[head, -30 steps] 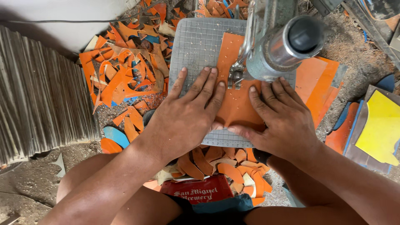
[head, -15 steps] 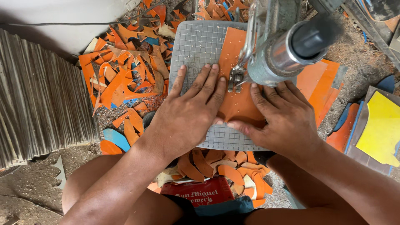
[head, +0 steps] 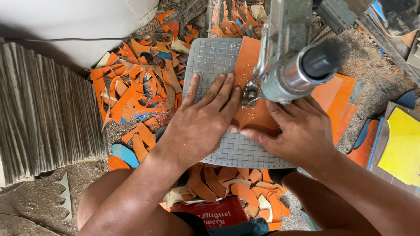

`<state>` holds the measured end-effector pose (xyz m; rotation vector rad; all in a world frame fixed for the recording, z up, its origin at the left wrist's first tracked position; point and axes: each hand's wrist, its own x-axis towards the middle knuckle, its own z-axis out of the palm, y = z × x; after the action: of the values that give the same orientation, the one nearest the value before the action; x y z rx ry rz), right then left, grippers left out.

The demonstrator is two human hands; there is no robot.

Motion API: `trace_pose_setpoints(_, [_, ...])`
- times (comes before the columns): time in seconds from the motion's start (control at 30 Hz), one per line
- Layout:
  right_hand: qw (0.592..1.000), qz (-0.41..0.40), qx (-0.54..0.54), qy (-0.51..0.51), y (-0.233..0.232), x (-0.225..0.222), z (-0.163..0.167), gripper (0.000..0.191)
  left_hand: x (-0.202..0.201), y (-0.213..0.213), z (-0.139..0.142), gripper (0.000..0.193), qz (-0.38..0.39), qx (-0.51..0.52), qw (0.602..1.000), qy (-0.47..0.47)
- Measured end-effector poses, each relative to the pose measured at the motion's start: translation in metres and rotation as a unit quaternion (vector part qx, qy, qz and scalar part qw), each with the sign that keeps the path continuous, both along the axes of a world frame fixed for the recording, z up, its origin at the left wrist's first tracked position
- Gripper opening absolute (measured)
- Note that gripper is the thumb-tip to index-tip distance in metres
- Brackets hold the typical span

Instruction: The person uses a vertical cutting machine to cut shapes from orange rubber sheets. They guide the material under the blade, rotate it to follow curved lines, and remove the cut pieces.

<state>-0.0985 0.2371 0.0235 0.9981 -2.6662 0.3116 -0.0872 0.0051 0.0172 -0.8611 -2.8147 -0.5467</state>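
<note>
Scraps and stock lay around the work.
Orange offcuts (head: 140, 91) were heaped on the dusty floor (head: 39, 205) beside stacked grey strips (head: 48, 109); a yellow sheet (head: 400, 148) lay by the right.

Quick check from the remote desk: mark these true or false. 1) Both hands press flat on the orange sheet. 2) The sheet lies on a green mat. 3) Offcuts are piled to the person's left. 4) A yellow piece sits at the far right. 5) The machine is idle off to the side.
1) True: the left hand and right hand lie flat on the orange sheet.
2) False: it lies on a grey gridded mat.
3) True: orange offcuts are heaped there.
4) True: yellow piece.
5) False: the machine head sits directly over the sheet, between the hands.
</note>
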Motion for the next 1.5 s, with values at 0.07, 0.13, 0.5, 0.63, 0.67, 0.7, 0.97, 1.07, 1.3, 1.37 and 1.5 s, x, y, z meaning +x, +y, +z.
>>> trace_pose_setpoints(0.07, [1.000,-0.004,0.001,-0.005,-0.001,-0.001,-0.001,0.073,-0.002,0.000,-0.001,0.063,0.001,-0.017,1.000,-0.004])
trace_pose_setpoints(0.13, [1.000,-0.010,-0.001,-0.014,-0.001,-0.002,-0.001,0.071,-0.005,-0.001,-0.001,0.062,0.002,-0.025,1.000,-0.008])
trace_pose_setpoints(0.5, [0.997,-0.036,0.058,0.026,-0.005,-0.005,-0.003,0.070,-0.019,-0.004,-0.004,0.057,0.007,-0.018,1.000,-0.008])
trace_pose_setpoints(0.63, [0.997,-0.041,0.061,0.029,-0.006,-0.008,-0.006,0.064,-0.024,-0.005,-0.006,0.056,0.001,-0.013,1.000,0.002])
trace_pose_setpoints(0.67, [0.997,-0.041,0.062,0.028,-0.006,-0.009,-0.006,0.063,-0.026,-0.005,-0.006,0.054,0.003,-0.015,1.000,0.005])
trace_pose_setpoints(0.7, [0.997,-0.040,0.063,0.025,-0.006,-0.009,-0.006,0.062,-0.026,-0.006,-0.007,0.051,0.005,-0.016,1.000,0.006])
trace_pose_setpoints(0.97, [0.988,-0.061,0.131,0.046,-0.007,-0.012,-0.011,0.067,-0.037,-0.005,-0.010,0.050,0.016,-0.031,0.999,-0.005])
trace_pose_setpoints(1.07, [0.981,-0.059,0.181,0.026,-0.006,-0.019,-0.010,0.071,-0.039,-0.005,-0.012,0.053,0.026,-0.032,0.999,0.011])
trace_pose_setpoints(1.3, [0.977,0.076,0.196,-0.033,0.015,-0.046,0.041,0.062,-0.023,-0.007,-0.011,0.039,0.022,-0.048,0.996,0.078])
trace_pose_setpoints(1.37, [0.977,0.085,0.158,-0.118,0.013,-0.062,0.045,0.053,-0.026,-0.006,-0.011,0.036,0.004,-0.030,0.997,0.073])
trace_pose_setpoints(1.5, [0.935,-0.037,0.182,-0.302,0.005,-0.078,0.040,0.043,-0.035,-0.011,-0.014,0.034,-0.015,-0.039,0.996,0.083])
